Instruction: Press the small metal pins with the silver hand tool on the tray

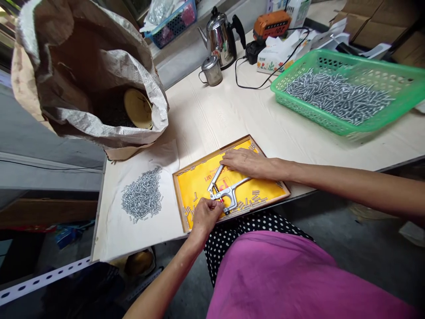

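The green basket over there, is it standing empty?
No, the green basket holds a wide heap of small metal pieces.

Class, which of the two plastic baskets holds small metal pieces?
The green basket, heaped with metal pieces; the blue basket shows crumpled plastic instead.

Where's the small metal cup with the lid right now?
In the head view, the lidded metal cup stands on the table, just beside the kettle.
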`<state>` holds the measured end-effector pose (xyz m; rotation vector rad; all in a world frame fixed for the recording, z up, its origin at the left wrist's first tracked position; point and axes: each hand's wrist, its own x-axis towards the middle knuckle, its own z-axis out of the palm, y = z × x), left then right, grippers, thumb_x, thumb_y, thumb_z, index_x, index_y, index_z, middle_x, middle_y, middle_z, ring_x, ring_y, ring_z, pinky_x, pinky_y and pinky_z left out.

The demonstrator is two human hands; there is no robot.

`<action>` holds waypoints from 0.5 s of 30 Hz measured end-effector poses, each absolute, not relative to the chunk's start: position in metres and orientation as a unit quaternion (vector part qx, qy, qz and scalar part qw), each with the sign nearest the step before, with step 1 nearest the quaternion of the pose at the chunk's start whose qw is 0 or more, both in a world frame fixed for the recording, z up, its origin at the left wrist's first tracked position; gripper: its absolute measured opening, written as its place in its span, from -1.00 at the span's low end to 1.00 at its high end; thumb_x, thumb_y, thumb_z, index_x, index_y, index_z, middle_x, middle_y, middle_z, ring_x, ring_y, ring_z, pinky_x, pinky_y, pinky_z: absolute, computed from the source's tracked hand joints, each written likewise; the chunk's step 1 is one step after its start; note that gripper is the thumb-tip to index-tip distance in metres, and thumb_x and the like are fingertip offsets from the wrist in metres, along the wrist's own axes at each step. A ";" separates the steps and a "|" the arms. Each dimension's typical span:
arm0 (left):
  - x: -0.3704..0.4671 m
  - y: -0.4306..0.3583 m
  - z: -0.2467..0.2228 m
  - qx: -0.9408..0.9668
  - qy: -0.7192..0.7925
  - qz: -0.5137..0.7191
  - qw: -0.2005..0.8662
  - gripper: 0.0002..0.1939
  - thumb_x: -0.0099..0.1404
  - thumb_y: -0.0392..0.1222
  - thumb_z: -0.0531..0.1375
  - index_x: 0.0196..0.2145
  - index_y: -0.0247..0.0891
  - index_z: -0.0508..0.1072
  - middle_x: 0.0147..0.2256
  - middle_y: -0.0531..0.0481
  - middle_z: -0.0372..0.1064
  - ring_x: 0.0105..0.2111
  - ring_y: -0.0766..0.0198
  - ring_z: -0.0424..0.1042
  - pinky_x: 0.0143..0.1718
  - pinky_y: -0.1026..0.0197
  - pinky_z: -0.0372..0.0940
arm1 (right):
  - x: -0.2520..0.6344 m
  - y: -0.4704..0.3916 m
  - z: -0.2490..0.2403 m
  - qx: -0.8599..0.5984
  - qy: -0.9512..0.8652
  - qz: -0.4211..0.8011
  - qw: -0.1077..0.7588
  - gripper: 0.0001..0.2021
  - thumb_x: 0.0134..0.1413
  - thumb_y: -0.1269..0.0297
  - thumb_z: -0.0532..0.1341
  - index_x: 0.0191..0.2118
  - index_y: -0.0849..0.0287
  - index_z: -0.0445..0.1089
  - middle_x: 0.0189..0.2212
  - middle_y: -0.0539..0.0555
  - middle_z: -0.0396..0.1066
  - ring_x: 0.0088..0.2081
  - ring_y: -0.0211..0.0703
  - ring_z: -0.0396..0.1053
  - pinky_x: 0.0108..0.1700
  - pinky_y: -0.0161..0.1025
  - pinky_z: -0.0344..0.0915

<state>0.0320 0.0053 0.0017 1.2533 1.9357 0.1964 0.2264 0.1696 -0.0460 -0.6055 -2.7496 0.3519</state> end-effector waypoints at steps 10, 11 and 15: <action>0.070 -0.036 0.000 0.775 0.572 0.239 0.124 -0.85 0.42 -0.40 0.07 -0.15 -0.24 0.37 -0.14 -0.16 0.49 -0.10 0.16 0.49 -0.04 0.12 0.42 | 0.217 0.176 -0.042 -0.229 -0.966 0.055 0.106 -0.81 0.36 0.41 0.07 -0.21 0.22 0.44 -0.22 0.18 0.41 -0.14 0.00 0.22 -0.21 -0.15 0.16; 0.073 -0.039 -0.004 0.782 0.566 0.236 0.115 -0.84 0.42 -0.42 0.06 -0.13 -0.24 0.36 -0.12 -0.18 0.49 -0.09 0.15 0.49 -0.03 0.11 0.43 | 0.217 0.176 -0.040 -0.229 -0.967 0.052 0.101 -0.81 0.36 0.42 0.06 -0.21 0.22 0.43 -0.23 0.18 0.41 -0.15 -0.01 0.22 -0.21 -0.15 0.16; 0.077 -0.041 -0.015 0.783 0.559 0.253 0.101 -0.84 0.43 -0.42 0.07 -0.11 -0.24 0.35 -0.12 -0.19 0.49 -0.08 0.14 0.51 -0.03 0.09 0.46 | 0.217 0.183 -0.036 -0.207 -0.974 0.032 0.088 -0.77 0.38 0.45 0.00 -0.21 0.22 0.40 -0.25 0.17 0.41 -0.18 -0.02 0.22 -0.22 -0.15 0.14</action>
